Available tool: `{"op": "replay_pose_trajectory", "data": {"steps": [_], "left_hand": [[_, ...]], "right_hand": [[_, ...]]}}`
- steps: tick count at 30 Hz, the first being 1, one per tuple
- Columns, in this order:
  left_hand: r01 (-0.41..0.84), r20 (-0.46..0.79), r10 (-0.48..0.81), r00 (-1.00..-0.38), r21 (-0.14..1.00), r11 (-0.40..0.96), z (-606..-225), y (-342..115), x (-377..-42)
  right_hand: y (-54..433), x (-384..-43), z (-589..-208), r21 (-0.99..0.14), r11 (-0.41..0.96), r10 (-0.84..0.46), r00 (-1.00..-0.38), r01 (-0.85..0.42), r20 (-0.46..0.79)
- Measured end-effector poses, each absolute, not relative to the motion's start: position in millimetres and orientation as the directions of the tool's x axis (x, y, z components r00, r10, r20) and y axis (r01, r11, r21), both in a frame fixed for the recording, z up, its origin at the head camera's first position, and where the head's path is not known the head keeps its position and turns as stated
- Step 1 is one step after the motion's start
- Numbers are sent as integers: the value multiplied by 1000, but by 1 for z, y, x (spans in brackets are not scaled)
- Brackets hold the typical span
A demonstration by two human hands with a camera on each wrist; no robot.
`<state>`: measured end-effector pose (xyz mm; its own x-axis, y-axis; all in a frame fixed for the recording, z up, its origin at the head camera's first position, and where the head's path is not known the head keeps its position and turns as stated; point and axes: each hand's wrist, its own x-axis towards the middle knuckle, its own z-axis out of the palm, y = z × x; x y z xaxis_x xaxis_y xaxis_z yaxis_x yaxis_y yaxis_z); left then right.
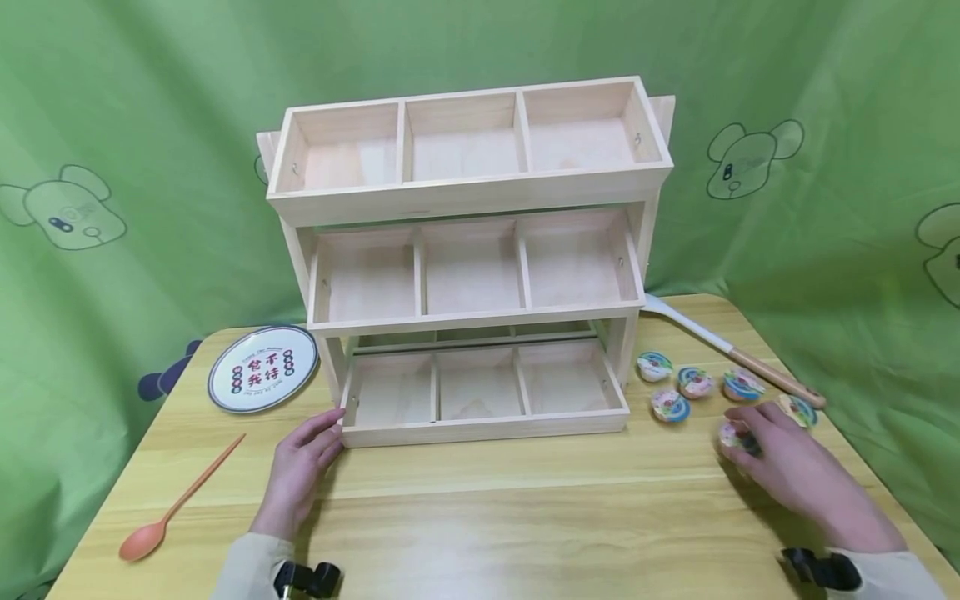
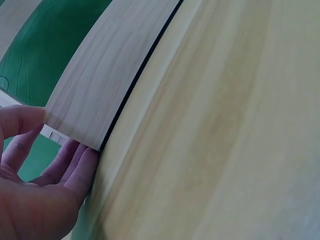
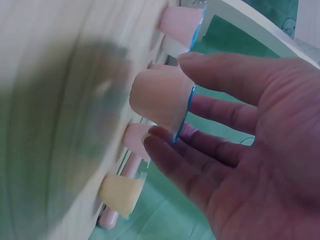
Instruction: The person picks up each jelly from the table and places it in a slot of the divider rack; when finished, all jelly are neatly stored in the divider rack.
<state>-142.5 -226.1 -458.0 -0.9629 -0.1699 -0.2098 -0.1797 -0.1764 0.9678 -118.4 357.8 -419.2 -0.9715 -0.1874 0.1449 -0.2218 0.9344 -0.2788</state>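
A three-tier wooden rack stands mid-table, each tier a tray split into three compartments. At the front left corner of its lowest tray, my left hand grips the end, one digit at the top edge and other fingers against the side. On the right, my right hand holds a small jelly cup between thumb and fingers; the cup has a blue-rimmed lid and a peach-coloured body. Several more jelly cups sit just beyond that hand, one partly behind it.
A white plate with a blue rim and red and blue print lies left of the rack. Nearer the front left is an orange spoon. A white utensil with a wooden handle lies behind the cups. Green cloth surrounds the table.
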Motion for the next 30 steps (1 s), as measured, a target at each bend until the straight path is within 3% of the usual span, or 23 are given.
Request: {"op": "replay_pose_trajectory", "data": {"steps": [17,30], "left_hand": [[-184,-205,-126,-971,970,-160,-456,-230,-142],[-192,-217,-128,-968,964,-183,-455,-231,-143]], "right_hand": [[339,-126,-400,-299,922,-227,-969,-247,98],[323,-132,-388,-283,898,-287,-936,-338,205]]}}
